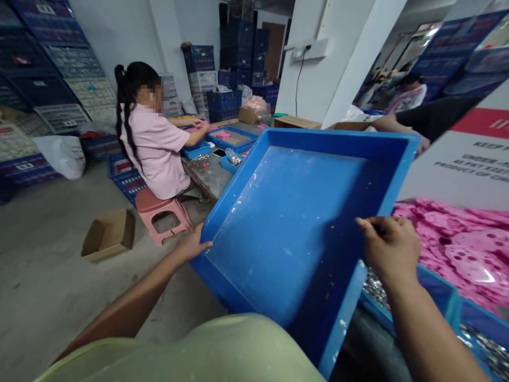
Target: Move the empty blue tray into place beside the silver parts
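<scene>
Closest is the person's light green shirt (pixel 222 350), and just in front of it is the blue tray (pixel 278 228), held before the body with its inside turned to the person; it looks tilted. Small pale specks are on its bottom and walls. The left hand (pixel 193 245) grips the left wall, the thumb over the rim; its other fingers are hidden behind. The right hand (pixel 393 249) is raised at the right wall, its fingers curled, thumb and forefinger pressed together. Whether they pinch something small, or touch the tray, one cannot tell.

The step in hand appears to be the handling of this tray. The next move, in judgement, calls for a firm left grip, because the right fingers do not clearly support any weight.

Beside the right forearm are bins (pixel 437 289) of shiny metal bits and a heap of pink pieces (pixel 473 254). Behind the tray, a co-worker's dark sleeve (pixel 443 119) reaches in. Farther, another co-worker (pixel 155 143) sits working at the table (pixel 212 180), and stacked crates (pixel 234 48) stand behind.
</scene>
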Tool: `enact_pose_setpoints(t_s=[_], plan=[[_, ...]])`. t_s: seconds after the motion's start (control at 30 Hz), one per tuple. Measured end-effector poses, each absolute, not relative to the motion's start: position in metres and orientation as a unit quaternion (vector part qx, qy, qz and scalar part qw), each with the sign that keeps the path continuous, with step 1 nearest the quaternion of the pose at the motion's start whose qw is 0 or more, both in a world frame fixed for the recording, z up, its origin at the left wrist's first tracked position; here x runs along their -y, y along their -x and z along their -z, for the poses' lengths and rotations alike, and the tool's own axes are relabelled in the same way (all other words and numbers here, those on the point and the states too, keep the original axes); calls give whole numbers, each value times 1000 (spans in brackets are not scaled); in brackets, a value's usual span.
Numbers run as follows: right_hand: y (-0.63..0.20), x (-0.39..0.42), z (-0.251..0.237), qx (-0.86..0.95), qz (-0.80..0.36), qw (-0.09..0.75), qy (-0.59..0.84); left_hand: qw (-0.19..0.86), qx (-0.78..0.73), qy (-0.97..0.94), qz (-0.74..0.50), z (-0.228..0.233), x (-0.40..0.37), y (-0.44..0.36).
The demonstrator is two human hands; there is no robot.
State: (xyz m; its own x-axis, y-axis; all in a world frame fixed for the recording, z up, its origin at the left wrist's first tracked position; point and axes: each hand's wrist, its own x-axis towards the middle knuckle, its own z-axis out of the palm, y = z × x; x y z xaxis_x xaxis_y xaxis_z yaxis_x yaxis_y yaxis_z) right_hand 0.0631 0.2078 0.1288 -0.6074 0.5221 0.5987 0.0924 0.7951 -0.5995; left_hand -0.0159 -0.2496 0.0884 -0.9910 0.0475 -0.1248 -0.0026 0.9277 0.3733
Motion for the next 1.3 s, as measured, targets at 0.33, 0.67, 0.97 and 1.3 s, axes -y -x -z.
enact_pose_setpoints(t_s=[0.33, 0.67, 0.97, 1.3], plan=[[-40, -205, -126, 902, -225, 239, 280, 23, -991, -17, -128, -85, 268, -2], [-18, -171, -112, 911, -254, 143, 291, -1, -994, -54, -96, -130, 304, 60], [11, -157, -118, 881, -324, 139, 315, -10, -995, -91, -47, -159, 308, 112], [11, -181, -110, 847, -393, 140, 328, -8, -995, -94, -37, -182, 281, 149]])
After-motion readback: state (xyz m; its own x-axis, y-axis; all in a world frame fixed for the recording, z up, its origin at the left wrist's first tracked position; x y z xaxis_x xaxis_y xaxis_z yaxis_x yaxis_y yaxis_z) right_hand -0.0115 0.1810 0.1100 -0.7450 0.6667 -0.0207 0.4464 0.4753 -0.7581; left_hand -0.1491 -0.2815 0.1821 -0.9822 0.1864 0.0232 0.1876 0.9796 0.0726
